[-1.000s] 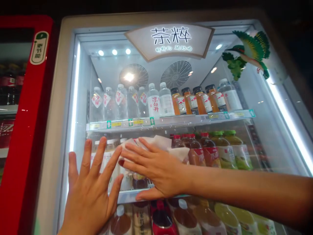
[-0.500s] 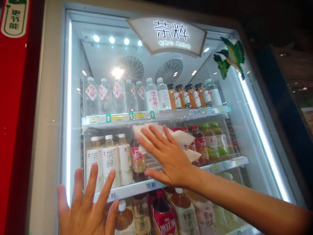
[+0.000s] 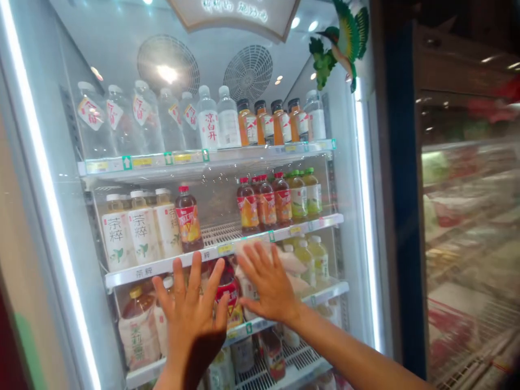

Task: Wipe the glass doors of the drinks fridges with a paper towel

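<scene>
My right hand lies flat over a pale cloth, pressing it to the glass door of a lit drinks cooler. Loose folds of the cloth stick out to the right of my fingers; the part under my palm is hidden. Lower and to the left, my left hand is raised with its fingers spread and nothing in it. Whether its palm touches the glass, I cannot tell. Behind my hands, a red-labelled tea bottle shows through the door, partly covered.
Inside stand clear water bottles, white-labelled tea bottles and red-capped bottles on shelves. A bird decoration is at the door's upper right. Another shelving unit stands on the right, beyond a dark blue panel.
My right hand has moved down the glass with the cloth, from the middle shelf to below its edge. My left hand has shifted right, closer to it. The view has turned right and down.
</scene>
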{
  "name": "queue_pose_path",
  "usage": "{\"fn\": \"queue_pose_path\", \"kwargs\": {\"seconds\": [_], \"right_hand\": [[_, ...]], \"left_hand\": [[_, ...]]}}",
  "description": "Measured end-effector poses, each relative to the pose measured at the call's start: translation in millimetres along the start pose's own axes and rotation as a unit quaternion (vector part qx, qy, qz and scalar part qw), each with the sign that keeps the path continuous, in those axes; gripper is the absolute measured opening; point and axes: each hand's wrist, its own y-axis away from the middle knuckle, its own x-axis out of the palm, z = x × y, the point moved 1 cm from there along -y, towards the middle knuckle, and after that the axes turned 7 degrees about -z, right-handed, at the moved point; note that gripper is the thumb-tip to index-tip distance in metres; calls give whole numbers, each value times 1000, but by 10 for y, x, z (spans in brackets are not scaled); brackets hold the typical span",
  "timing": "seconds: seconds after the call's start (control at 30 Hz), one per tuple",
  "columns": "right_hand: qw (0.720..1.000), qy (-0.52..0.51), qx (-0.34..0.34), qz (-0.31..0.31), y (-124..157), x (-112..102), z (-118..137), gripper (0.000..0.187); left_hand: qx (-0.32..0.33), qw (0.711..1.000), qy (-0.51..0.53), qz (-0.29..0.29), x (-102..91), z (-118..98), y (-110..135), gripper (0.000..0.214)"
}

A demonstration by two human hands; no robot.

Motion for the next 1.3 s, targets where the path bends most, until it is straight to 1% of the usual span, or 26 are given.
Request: {"fn": "queue_pose_path", "kwargs": {"seconds": [0.07,0.1,0.13,0.17,0.23,0.27,0.3,0.37,0.4,0.43,0.47,0.5,0.57,0.6,0.63,0.67,0.77,0.8,0.83,0.93,0.97,1.0,1.1,1.13,1.2,1.3], "right_hand": [[997,-9,-77,24,221,-60,-196,87],[997,-5,-70,22,307,-108,-347,85],[1000,5,-28,8,375,-164,-527,81],[999,20,38,-16,433,-225,-718,77],[984,43,160,-59,562,-337,-1061,72],[981,45,180,-64,647,-383,-1187,71],[985,39,160,-53,745,-421,-1281,72],[999,10,34,-4,971,-489,-1422,76],[999,-4,-28,18,1085,-524,-1498,77],[998,-12,-63,28,1188,-561,-1589,78],[998,-10,-57,22,1275,-596,-1694,77],[1000,1,-9,1,1351,-629,-1800,76],[991,32,123,-52,1498,-672,-1941,75],[984,39,165,-63,1579,-679,-1946,74],[981,38,178,-61,1663,-679,-1906,74],[986,28,159,-46,1743,-673,-1832,74],[999,-18,36,11,1881,-646,-1605,74],[999,-22,26,14,1874,-639,-1580,73],[999,-20,43,10,1845,-633,-1582,73],[986,2,164,-22,1777,-607,-1592,74],[983,6,182,-27,1809,-595,-1539,74],[985,5,173,-25,1877,-580,-1444,74],[998,-19,66,6,2168,-524,-1026,71],[998,-22,54,12,2229,-499,-900,69],[998,-30,49,14,2207,-431,-719,65],[994,-26,105,-13,1938,-319,-584,62]], "left_hand": [[17,1000,6,8,116,-201,-62,74],[29,999,8,11,174,-309,-92,71],[43,999,9,12,232,-422,-121,69],[59,998,9,13,291,-540,-150,68],[89,996,8,18,412,-786,-201,66],[104,994,6,23,476,-909,-222,65],[119,992,3,29,541,-1029,-238,65],[151,987,-4,47,676,-1248,-246,66],[168,984,-9,57,743,-1343,-239,67],[183,981,-13,68,807,-1427,-224,67],[196,977,-17,77,867,-1501,-203,67],[206,975,-21,86,923,-1564,-178,68],[214,971,-26,100,1015,-1662,-121,68],[214,971,-28,107,1051,-1697,-89,68],[212,970,-29,114,1080,-1723,-56,67],[209,970,-31,118,1100,-1740,-19,67],[202,970,-39,129,1122,-1744,116,67],[200,970,-42,133,1118,-1731,173,67],[198,970,-44,137,1109,-1713,237,66],[182,971,-51,145,1057,-1641,455,66],[173,973,-53,146,1031,-1613,531,66],[165,974,-54,146,1001,-1585,606,66],[143,978,-56,143,898,-1485,802,66],[138,979,-57,141,865,-1443,853,66],[129,980,-60,137,809,-1344,931,66],[114,982,-68,131,752,-1178,1005,67]]}}
